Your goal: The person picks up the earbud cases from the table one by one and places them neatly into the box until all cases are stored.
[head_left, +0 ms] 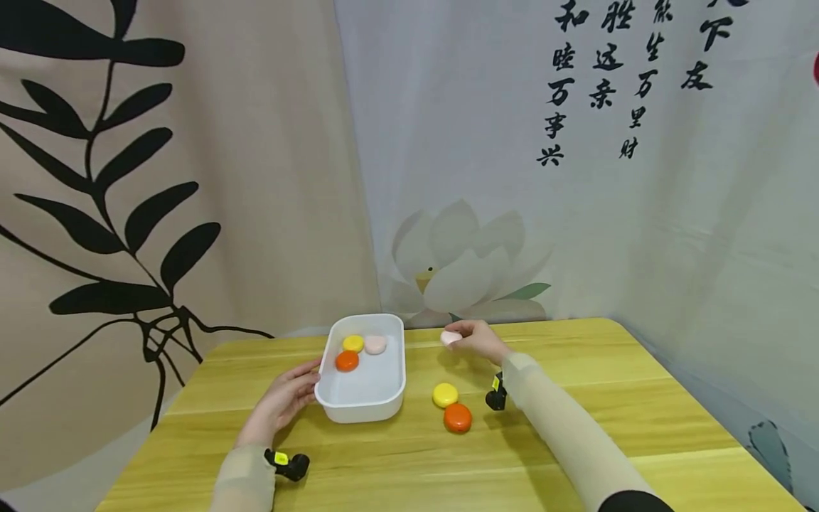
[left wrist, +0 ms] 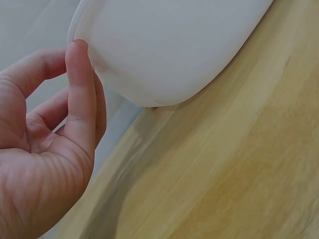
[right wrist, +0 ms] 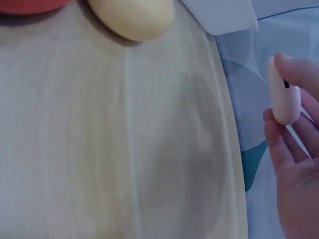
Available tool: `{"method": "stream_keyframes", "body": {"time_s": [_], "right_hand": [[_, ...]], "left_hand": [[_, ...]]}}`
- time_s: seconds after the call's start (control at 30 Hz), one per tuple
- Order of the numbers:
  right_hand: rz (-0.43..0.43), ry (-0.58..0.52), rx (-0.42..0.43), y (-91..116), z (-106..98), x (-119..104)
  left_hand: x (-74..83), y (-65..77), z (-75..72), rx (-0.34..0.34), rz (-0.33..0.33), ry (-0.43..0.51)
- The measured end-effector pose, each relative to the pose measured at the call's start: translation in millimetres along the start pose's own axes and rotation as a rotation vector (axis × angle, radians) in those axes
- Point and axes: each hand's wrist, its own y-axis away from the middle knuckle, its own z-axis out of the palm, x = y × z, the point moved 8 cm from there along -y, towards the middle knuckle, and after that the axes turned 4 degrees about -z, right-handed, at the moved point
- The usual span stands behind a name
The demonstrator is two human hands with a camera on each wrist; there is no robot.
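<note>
A white rectangular container (head_left: 367, 414) stands toward the back of the table, holding an orange disc (head_left: 347, 361), a yellow disc (head_left: 353, 343) and a pale pink disc (head_left: 375, 345). My left hand (head_left: 284, 398) holds its left edge; in the left wrist view the fingertips meet at the rim of the container (left wrist: 164, 50). To the right, above the tabletop, my right hand (head_left: 481, 341) pinches another pale pink disc (head_left: 451, 338) between thumb and fingers. The right wrist view shows this disc (right wrist: 284, 94) edge-on, thick and rounded, with a small dark mark.
A second yellow disc (head_left: 445, 395) and a second orange disc (head_left: 458, 418) lie side by side on the wooden table (head_left: 358, 469), right of the container. Behind the table's back edge hangs a printed curtain (head_left: 288, 178). A small black camera sits on each wrist.
</note>
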Motion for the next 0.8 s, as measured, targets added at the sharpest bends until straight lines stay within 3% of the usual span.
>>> {"method": "stream_keyframes", "body": {"time_s": [0.2, 0.8], "right_hand": [[-0.012, 0.006, -0.003, -4.6, -5.5, -7.8], [0.008, 0.006, -0.009, -8.7, -14.3, -29.7]], "left_hand": [[2.2, 0.4, 0.0, -0.014, 0.02, -0.022], [2.0, -0.7, 1.0, -0.03, 0.004, 0.034]]}}
